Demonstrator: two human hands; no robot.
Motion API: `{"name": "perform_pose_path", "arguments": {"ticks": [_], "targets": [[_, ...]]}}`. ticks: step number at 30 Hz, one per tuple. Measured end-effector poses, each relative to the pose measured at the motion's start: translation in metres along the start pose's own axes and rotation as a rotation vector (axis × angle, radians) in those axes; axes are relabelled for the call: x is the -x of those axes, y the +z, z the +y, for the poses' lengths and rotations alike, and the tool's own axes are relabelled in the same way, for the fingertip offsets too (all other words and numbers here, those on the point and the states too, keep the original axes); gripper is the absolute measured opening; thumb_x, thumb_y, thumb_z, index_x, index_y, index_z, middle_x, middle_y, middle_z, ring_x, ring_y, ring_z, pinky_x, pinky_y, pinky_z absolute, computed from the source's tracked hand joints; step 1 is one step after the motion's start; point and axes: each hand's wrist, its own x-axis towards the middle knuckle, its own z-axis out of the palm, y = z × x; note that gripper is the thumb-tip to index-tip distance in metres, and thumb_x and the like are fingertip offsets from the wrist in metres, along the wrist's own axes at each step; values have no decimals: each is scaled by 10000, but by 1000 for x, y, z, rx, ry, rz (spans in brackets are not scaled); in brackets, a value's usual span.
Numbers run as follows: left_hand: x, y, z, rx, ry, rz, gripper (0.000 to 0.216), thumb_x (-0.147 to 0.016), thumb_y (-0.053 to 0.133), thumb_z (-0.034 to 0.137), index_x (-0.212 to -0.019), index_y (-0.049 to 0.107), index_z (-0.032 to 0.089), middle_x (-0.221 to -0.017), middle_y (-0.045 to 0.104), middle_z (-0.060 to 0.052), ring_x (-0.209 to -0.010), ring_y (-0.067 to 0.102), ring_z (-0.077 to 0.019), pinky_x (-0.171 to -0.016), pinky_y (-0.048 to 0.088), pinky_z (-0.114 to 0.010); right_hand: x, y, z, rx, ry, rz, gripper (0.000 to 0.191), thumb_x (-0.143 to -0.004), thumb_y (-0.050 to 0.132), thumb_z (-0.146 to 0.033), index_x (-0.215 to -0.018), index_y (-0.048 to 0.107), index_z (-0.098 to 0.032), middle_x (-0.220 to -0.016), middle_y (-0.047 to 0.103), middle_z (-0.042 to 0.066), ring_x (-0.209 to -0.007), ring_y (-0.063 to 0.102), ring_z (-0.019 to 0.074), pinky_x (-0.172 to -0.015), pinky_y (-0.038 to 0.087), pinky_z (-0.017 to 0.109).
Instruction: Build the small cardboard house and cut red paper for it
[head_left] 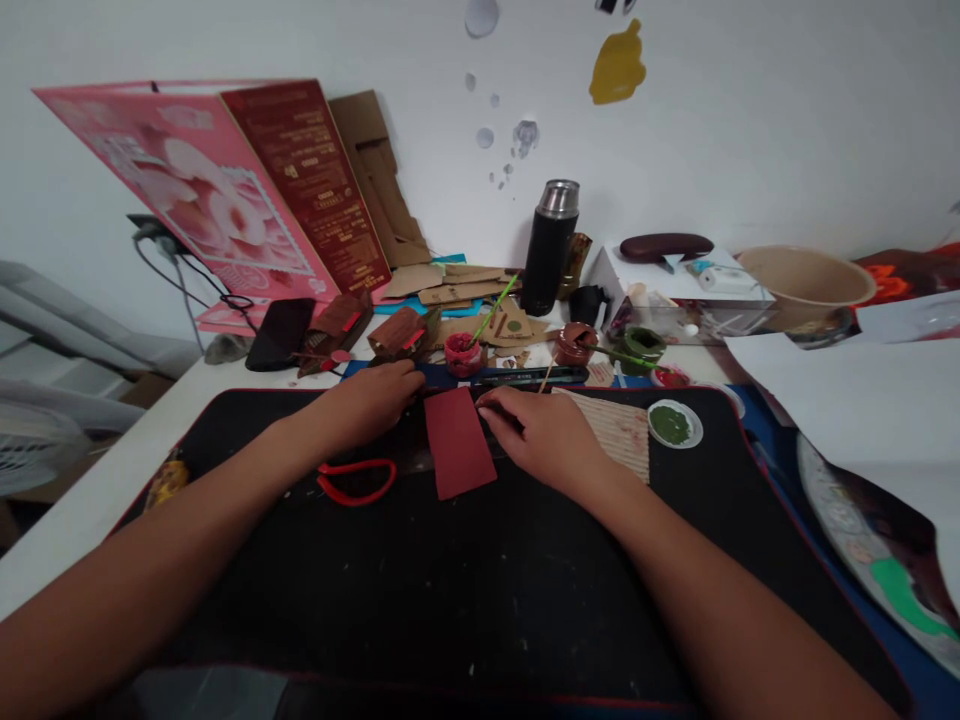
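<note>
A red painted card strip (459, 442) lies on the black mat (480, 580) between my hands. My left hand (371, 402) rests knuckles-up just left of its top corner, fingers curled down onto the mat; what they hold, if anything, is hidden. My right hand (541, 432) presses its fingertips against the strip's right edge, fingers close together over a dark thin object I cannot make out. Red-handled scissors (357, 481) lie under my left wrist. A ribbed piece of corrugated cardboard (619, 432) lies just right of my right hand.
Beyond the mat stand a red paint pot (463, 354) with a green brush, a brown pot (574, 344), a green pot (637, 345) and a green-smeared lid (674, 424). A black flask (550, 248), cardboard scraps, small cardboard models (401, 333), a pink bag (202, 190) and a beige bowl (806, 278) crowd the back.
</note>
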Motion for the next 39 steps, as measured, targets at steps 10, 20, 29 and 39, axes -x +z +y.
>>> {"name": "perform_pose_path", "arguments": {"ticks": [10, 20, 29, 39], "targets": [[12, -8, -4, 119, 18, 95, 219, -942, 527, 197, -1079, 698, 196, -1101, 688, -124, -1078, 647, -297, -925, 484, -400, 1, 5, 2, 38, -42, -36, 219, -1062, 553, -318, -1149, 705, -186, -1071, 807, 82, -903, 758, 250, -713, 452, 332], [35, -5, 17, 117, 28, 86, 117, -941, 584, 247, -1003, 676, 209, -1032, 689, -94, -999, 642, -272, -882, 514, -406, 2, 5, -3, 113, -35, -125, 247, -1081, 512, -340, -1167, 693, -196, -1075, 807, 51, -918, 753, 228, -712, 432, 316], [27, 5, 15, 38, 11, 42, 136, -946, 564, 191, -988, 692, 191, -991, 709, -100, -983, 653, -282, -872, 511, -411, 1, 3, -6, 175, -43, -202, 242, -1086, 511, -345, -1118, 691, -187, -1031, 802, 58, -892, 748, 224, -694, 419, 315], [38, 0, -13, 139, -65, 239, 249, -972, 498, 313, -1051, 710, 207, -1011, 728, -101, -966, 674, -271, -869, 528, -415, 1, 2, -9, 179, -35, -240, 244, -1093, 497, -339, -1138, 688, -194, -1053, 799, 64, -899, 738, 213, -708, 425, 303]]}}
